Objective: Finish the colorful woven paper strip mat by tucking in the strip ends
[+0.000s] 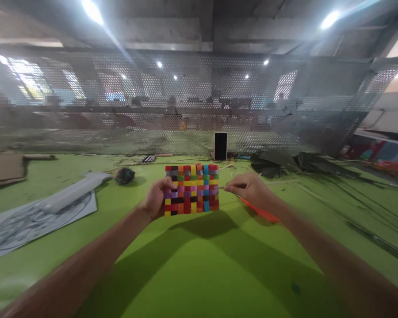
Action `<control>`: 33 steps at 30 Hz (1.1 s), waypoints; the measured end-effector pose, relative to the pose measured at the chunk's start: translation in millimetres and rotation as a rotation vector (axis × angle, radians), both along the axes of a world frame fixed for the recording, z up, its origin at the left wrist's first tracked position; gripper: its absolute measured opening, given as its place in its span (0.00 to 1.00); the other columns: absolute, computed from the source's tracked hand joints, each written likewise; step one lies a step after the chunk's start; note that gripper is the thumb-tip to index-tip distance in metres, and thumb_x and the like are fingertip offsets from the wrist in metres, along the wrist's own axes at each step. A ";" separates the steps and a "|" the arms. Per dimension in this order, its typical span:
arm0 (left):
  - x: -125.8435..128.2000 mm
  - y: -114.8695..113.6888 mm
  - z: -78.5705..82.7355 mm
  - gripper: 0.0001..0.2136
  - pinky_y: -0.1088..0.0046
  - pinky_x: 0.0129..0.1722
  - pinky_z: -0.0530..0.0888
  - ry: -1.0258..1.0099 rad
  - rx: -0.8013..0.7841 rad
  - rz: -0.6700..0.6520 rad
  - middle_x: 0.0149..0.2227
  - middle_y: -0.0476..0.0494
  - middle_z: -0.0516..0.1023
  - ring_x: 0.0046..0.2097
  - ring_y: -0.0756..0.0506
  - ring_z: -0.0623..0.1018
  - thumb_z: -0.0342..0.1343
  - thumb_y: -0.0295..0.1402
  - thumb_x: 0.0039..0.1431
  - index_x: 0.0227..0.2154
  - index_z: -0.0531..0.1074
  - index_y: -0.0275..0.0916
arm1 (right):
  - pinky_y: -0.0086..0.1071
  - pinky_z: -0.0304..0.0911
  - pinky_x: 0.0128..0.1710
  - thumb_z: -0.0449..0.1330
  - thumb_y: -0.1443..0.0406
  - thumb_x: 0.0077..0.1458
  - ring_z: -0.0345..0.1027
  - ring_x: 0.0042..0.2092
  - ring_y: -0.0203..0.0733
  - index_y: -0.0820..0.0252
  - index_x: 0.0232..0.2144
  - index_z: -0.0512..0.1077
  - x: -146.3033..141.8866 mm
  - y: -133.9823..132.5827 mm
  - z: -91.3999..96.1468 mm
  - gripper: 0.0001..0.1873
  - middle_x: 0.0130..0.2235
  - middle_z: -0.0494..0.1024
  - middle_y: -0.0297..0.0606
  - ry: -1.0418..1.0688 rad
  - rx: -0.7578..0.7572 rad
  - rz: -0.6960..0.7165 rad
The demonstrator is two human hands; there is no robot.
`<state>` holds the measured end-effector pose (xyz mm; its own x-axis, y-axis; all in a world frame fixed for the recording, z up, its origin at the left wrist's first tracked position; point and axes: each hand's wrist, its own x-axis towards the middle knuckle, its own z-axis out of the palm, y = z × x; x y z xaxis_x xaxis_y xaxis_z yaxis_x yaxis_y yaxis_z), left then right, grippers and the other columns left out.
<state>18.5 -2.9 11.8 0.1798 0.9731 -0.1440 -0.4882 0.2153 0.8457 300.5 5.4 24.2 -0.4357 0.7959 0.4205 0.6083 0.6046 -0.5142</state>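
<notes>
Above the green tabletop, my left hand (155, 196) grips the left edge of a small woven mat (194, 190), thumb in front. It is a flat checkered piece of red, yellow, orange, black, blue, green and purple strips, held upright facing me. At its right edge, my right hand (243, 185) is closed in a pinch. A thin pale strip (221, 187) runs from these fingertips to the mat; its exact kind is too small to tell. Beneath the right wrist lies a bright orange object (262, 213), partly hidden by the arm.
Left stand a rolled plastic sheet (69, 192) on a printed paper (9, 225) and a dark ball (124, 176). A black-screened device (220, 145) stands upright behind the mat. Dark leaf-like sheets (272, 162) and long thin strips lie right. Perforated metal mesh (135, 128) closes the back.
</notes>
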 end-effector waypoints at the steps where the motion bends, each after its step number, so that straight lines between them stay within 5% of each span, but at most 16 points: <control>1: -0.6 -0.3 0.7 0.24 0.57 0.28 0.81 0.005 0.001 0.009 0.31 0.40 0.83 0.32 0.35 0.83 0.54 0.27 0.35 0.42 0.74 0.32 | 0.33 0.60 0.29 0.62 0.53 0.58 0.68 0.29 0.39 0.59 0.31 0.82 -1.8 -0.3 -0.8 0.17 0.29 0.81 0.39 0.039 -0.013 -0.002; 14: -3.0 -5.2 10.2 0.22 0.61 0.30 0.82 -0.004 0.074 0.055 0.33 0.42 0.83 0.33 0.38 0.83 0.52 0.27 0.37 0.41 0.73 0.35 | 0.32 0.58 0.26 0.64 0.56 0.57 0.66 0.28 0.36 0.58 0.29 0.80 -9.3 -5.0 0.5 0.12 0.27 0.79 0.36 0.219 -0.037 0.023; 23: -6.3 -6.9 15.4 0.22 0.57 0.29 0.82 0.008 0.061 0.008 0.34 0.39 0.82 0.33 0.36 0.82 0.52 0.28 0.38 0.41 0.73 0.34 | 0.33 0.61 0.29 0.62 0.59 0.60 0.67 0.29 0.37 0.58 0.32 0.81 -13.5 -15.1 5.9 0.11 0.29 0.80 0.37 0.147 0.206 0.029; 33: -1.5 -8.1 16.4 0.23 0.58 0.26 0.81 0.016 0.009 0.009 0.30 0.40 0.82 0.30 0.37 0.82 0.51 0.26 0.37 0.42 0.74 0.32 | 0.32 0.62 0.28 0.62 0.59 0.60 0.69 0.29 0.37 0.58 0.33 0.82 -19.2 -17.2 4.8 0.11 0.30 0.82 0.38 0.113 0.206 0.045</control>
<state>17.0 -10.9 28.1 0.1685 0.9760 -0.1382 -0.4764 0.2034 0.8554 281.4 -11.8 29.0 -0.4098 0.6691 0.6200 0.5239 0.7290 -0.4405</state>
